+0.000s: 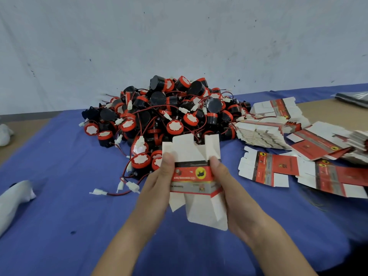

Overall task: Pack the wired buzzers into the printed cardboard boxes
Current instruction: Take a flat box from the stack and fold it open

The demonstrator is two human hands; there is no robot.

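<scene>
A printed cardboard box [194, 179], red and grey with white flaps spread at both ends, is held above the blue cloth in the middle of the view. My left hand [159, 182] grips its left side, thumb on the front. My right hand [223, 182] grips its right side the same way. Behind the box lies a big heap of wired buzzers [169, 114], black with red caps, red wires and white plugs. A few loose white plugs [132, 186] lie just left of my left hand.
Stacks and loose sheets of flat printed boxes [278, 172] spread over the right side of the table. A blue cloth [69, 206] covers the table. White cloth bundles [14, 198] lie at the left edge. A grey wall rises close behind the heap.
</scene>
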